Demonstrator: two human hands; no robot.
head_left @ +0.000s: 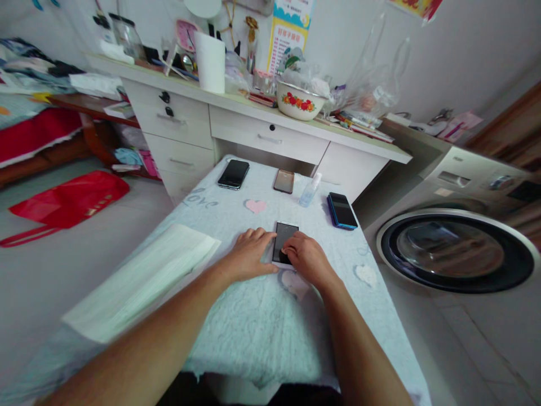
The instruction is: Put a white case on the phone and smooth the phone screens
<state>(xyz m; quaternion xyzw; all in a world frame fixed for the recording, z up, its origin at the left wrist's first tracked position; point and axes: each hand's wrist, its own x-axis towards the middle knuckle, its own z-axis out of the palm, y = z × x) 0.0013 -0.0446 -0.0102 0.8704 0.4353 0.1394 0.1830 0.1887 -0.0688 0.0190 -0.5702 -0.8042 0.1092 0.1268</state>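
Observation:
A phone with a dark screen (279,243) and pale edges lies on the cloth-covered table (236,332). My left hand (250,255) rests at its left side, thumb and forefinger spread apart and touching its edge near the upper and lower ends. Over the right part of the screen, my right hand (307,255) has its fingers bent and pressed together around something small and pale that I cannot make out. Beyond the hands stands a clear spray bottle (310,190). Beside it lies a brown phone or case (284,181).
A black phone (234,173) lies at the table's far left, a blue-edged phone (342,211) at the right. Folded pale cloth (143,282) covers the left side. Behind are a cluttered desk (249,105) and, to the right, a washing machine (456,248). A red bag (71,197) lies on the floor.

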